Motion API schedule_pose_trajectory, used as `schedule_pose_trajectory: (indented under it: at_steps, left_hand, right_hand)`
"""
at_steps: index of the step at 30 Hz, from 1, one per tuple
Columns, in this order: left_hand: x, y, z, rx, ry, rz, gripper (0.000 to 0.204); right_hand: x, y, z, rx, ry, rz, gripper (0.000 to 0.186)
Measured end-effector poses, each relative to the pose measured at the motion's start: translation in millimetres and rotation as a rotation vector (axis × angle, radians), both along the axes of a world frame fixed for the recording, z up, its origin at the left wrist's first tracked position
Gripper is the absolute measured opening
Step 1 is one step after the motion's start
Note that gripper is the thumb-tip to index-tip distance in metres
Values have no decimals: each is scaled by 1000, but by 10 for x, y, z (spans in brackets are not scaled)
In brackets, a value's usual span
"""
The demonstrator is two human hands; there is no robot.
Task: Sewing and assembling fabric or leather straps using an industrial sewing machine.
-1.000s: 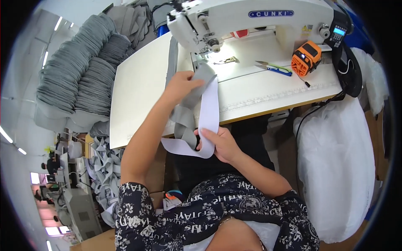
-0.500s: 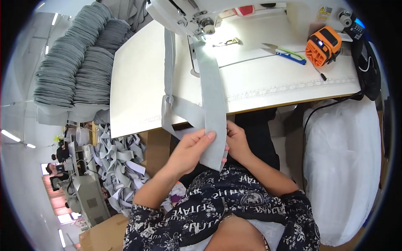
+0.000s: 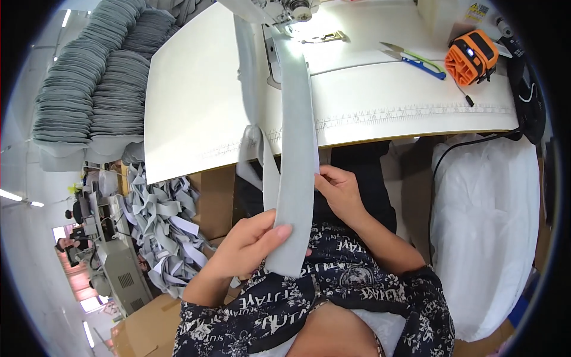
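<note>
A long grey fabric strip [image 3: 295,154] runs from under the lit head of the sewing machine [image 3: 291,12] down over the table's front edge toward me. Near its lower end my left hand [image 3: 256,238] pinches it, thumb on top and fingers beneath. Farther up, at the strip's right edge, my right hand [image 3: 339,187] is closed on a paler layer that shows along that edge. Another grey strip [image 3: 247,77] trails over the table on the left, twists at the front edge and hangs down behind the held one.
Thread snips [image 3: 416,61] and an orange-black device [image 3: 471,58] lie on the white table [image 3: 190,89]. Stacked grey pieces [image 3: 74,95] stand at the left, above a heap of loose strips [image 3: 166,232]. A large bundle in clear plastic [image 3: 482,238] is at the right.
My left hand has moved down and slightly left, drawing the strip straighter. My right hand has shifted slightly right. The trailing strip has swung and straightened, and the whole view has shifted a little.
</note>
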State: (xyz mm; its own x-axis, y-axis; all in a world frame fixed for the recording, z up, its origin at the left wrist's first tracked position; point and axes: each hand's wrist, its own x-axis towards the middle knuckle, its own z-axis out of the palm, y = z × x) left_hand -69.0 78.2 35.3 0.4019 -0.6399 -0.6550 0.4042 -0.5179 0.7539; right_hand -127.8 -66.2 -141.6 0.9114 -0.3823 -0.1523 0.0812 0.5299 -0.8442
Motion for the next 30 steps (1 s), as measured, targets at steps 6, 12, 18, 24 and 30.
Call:
schedule_pose_trajectory:
  at_steps: [6,12,18,24,30]
  left_hand:
    - [-36,130,-768,46,-201,-64,35]
    - [-23,62,-883,106,-404,-111,40]
    - [-28,-94,-710,194,-607,-293,40]
    - [87,-154,-543,222,-1106,-304,32]
    - [325,-313,-819,18,-767,-37,26]
  right_hand:
    - [-91,-26,-4,-63,59,51,20]
    - [-149,-22,102,6,35,-51,20]
    - [-136,-4,101,-97,90,-19,23]
    - [-166,-31,10,-95,105,-18,24]
    - [-183,-172,138,-139,46,36,24]
